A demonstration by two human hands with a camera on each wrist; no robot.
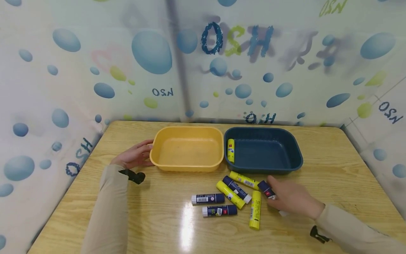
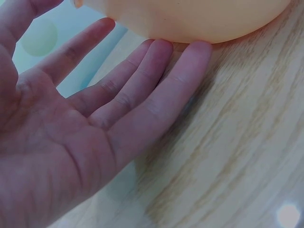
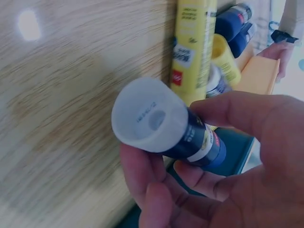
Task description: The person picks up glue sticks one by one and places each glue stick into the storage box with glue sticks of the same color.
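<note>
My right hand (image 1: 293, 197) grips a navy glue stick (image 1: 266, 189) by its middle. In the right wrist view its white end (image 3: 147, 116) faces the camera, between thumb and fingers. The left hand (image 1: 134, 155) touches the left side of an orange-yellow bin (image 1: 187, 168); its fingers (image 2: 156, 104) are extended, tips against the bin wall. Near the right hand lie yellow glue sticks (image 1: 254, 210) and navy glue sticks (image 1: 220, 210), loose on the table. One yellow glue stick (image 1: 231, 151) lies in the dark blue bin (image 1: 269, 170), at its left end.
Both bins stand side by side at the back of the wooden table (image 1: 158, 218), close to the wall covering (image 1: 196, 81) with its printed bubbles. Loose glue sticks lie in front of the bins, some touching or very close together.
</note>
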